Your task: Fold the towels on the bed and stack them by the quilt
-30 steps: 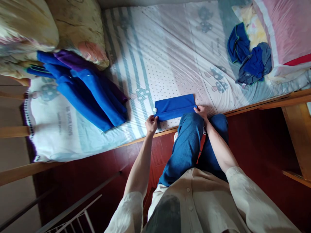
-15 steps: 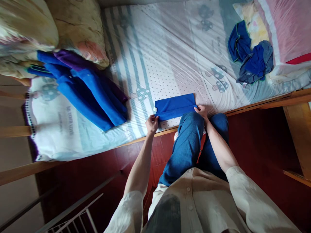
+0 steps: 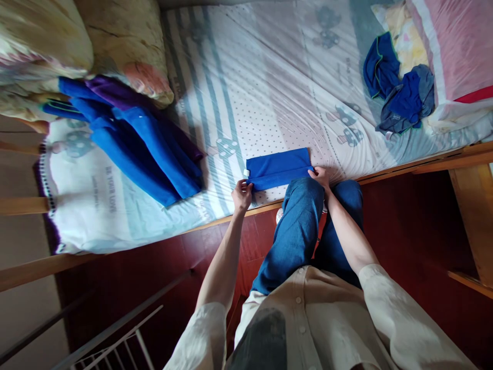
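A blue folded cloth with a small white tag at its left end lies flat on the bed near the front edge. Its near left corner is pinched in the closed fingers of my left hand. At the opposite near corner, my right hand grips the cloth between thumb and fingers. A lengthwise fold line runs along the near part of the cloth. What kind of garment it is, I cannot make out.
Blue trousers and a purple garment lie at left below pillows. Crumpled blue and grey clothes sit at right by a pink plastic-wrapped bundle. A wooden bed rail edges the patterned sheet. A white rack stands lower left.
Almost nothing differs. My left hand has shifted very slightly up and right with the cloth's corner; my right hand stays at its corner.
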`<state>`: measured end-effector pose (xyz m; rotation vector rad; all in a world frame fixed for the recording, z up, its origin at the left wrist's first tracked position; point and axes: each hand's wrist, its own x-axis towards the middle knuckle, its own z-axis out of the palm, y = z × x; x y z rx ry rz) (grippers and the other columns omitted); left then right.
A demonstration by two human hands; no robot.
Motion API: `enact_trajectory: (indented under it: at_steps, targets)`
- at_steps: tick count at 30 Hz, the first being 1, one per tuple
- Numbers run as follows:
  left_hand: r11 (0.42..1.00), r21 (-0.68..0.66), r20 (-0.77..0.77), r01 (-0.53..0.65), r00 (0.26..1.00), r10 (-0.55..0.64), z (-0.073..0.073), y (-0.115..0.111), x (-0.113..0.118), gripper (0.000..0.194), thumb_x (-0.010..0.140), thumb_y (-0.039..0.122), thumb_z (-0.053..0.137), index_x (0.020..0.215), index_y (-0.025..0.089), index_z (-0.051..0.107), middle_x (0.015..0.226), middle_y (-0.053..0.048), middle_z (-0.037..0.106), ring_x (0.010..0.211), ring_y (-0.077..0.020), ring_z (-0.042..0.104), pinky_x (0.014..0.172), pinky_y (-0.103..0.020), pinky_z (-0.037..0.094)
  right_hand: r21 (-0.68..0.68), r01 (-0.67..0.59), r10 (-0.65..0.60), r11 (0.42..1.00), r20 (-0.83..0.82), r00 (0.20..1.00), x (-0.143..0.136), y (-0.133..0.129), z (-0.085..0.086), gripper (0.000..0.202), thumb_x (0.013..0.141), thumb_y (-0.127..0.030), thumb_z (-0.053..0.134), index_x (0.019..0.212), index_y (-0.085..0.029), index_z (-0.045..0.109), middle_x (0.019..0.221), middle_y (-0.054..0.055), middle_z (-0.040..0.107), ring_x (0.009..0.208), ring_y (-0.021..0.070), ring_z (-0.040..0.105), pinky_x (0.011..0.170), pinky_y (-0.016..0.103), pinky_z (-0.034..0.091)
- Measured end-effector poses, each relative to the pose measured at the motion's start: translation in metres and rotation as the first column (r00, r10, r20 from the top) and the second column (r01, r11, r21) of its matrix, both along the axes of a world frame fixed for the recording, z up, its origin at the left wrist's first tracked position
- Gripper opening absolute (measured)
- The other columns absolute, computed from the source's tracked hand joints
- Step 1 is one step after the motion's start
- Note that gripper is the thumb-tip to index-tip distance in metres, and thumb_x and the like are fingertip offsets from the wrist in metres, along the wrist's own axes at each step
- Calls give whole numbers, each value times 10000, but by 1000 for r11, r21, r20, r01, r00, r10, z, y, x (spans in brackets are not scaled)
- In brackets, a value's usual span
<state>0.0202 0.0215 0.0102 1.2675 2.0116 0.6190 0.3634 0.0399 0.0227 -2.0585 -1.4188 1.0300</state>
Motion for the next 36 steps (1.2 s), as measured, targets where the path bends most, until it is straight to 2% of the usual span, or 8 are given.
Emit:
enact_trajectory:
  at_steps: [3, 6, 10, 14, 18, 22, 27, 36]
  targets:
    - [996, 85, 3, 21, 1000, -21, -1, -6, 2, 332, 905, 301, 602, 1211, 181, 643, 1038, -94, 752, 877, -202, 728, 809, -314, 590, -40, 36, -35, 999, 22, 999, -4, 0, 4, 197, 903, -337, 610, 911, -163, 701, 941, 112, 752, 915, 257, 691, 892, 370, 536]
    - [963, 248, -82, 102, 993, -84, -1, -12, 2, 378, 922, 278, 568, 1277, 169, 636, 1246, -160, 712, 1127, -255, 704, 946, -381, 586, -22, 45, -43, 999, 78, 996, -8, -2, 11, 334, 907, -267, 612, 1200, -129, 692, 1154, 152, 760, 1069, 277, 694, 1016, 400, 529]
    - [875, 343, -231, 341, 934, -273, 2, -18, 2, 429, 986, 324, 517, 1374, 180, 628, 1507, -183, 595, 1450, -298, 520, 1202, -492, 429, 129, -137, 108, 982, 208, 972, -13, -6, 21, 508, 937, -170, 541, 1439, -127, 598, 1467, 174, 638, 1352, 279, 576, 1178, 424, 433]
    - [801, 263, -265, 538, 839, -476, 0, -23, 7, 525, 1017, 378, 478, 1491, 170, 568, 1613, -170, 508, 1555, -304, 402, 1280, -523, 329, 97, -435, 403, 895, 241, 883, -14, -8, 25, 453, 1003, -171, 467, 1412, -150, 660, 1520, 140, 622, 1444, 261, 523, 1257, 431, 349]
    - [802, 150, -287, 578, 802, -524, -7, -26, 14, 653, 993, 381, 482, 1586, 108, 462, 1666, -185, 427, 1598, -318, 325, 1325, -535, 241, 23, -576, 558, 817, 222, 800, -8, -9, 16, 498, 1011, -174, 444, 1471, -184, 634, 1586, 88, 569, 1524, 247, 462, 1298, 445, 314]
    - [814, 41, -309, 579, 782, -541, -11, -19, 18, 708, 939, 281, 495, 1616, 90, 413, 1686, -192, 384, 1609, -330, 294, 1331, -565, 207, 28, -574, 549, 818, 258, 795, -5, -11, 4, 562, 1008, -186, 429, 1551, -232, 564, 1612, 40, 541, 1545, 219, 443, 1305, 420, 325]
    - [789, -5, -357, 615, 736, -575, -11, -1, 16, 686, 912, 123, 420, 1596, 98, 448, 1629, -207, 467, 1570, -316, 383, 1333, -589, 161, 35, -552, 510, 833, 337, 791, -7, -8, -2, 549, 1010, -171, 429, 1539, -198, 575, 1600, 80, 551, 1523, 219, 472, 1264, 396, 357]
    - [752, 76, -301, 655, 734, -609, -10, 13, 3, 661, 846, 33, 427, 1457, 180, 633, 1462, -164, 654, 1432, -284, 571, 1286, -551, 304, -36, -529, 509, 848, 339, 791, -5, 14, 12, 348, 934, -173, 598, 1222, -238, 783, 1325, 119, 757, 1276, 279, 661, 1106, 397, 451]
